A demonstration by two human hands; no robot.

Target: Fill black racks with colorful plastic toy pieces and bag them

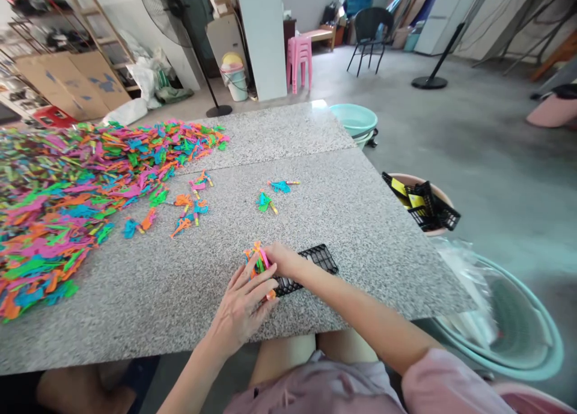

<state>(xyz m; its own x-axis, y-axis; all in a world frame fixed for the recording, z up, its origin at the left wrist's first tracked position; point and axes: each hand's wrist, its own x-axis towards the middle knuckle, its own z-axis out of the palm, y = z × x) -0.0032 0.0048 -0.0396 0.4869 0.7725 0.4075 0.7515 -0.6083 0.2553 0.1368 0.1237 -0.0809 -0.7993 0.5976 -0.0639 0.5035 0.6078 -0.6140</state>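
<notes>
My left hand [243, 297] is closed around one side of a bunch of small colourful plastic toys [260, 264] in orange, green, pink and blue. From the far side my right hand [282, 261] grips the same bunch, its fingertips partly hidden. Beneath and beside my right hand lies a black plastic mesh basket [323, 258], with whitish pieces just visible in it. Farther up the table are loose toys, among them a blue one [280, 187] and a green one [264, 202]. Several more [184, 219] lie to the left.
A large heap of the same toys [90, 179] covers the left of the speckled stone table [342, 203]. Off its right edge stand a tub with black baskets [421, 200] and a green basin [545, 342] with clear bags. Another person's limb [85, 390] shows lower left.
</notes>
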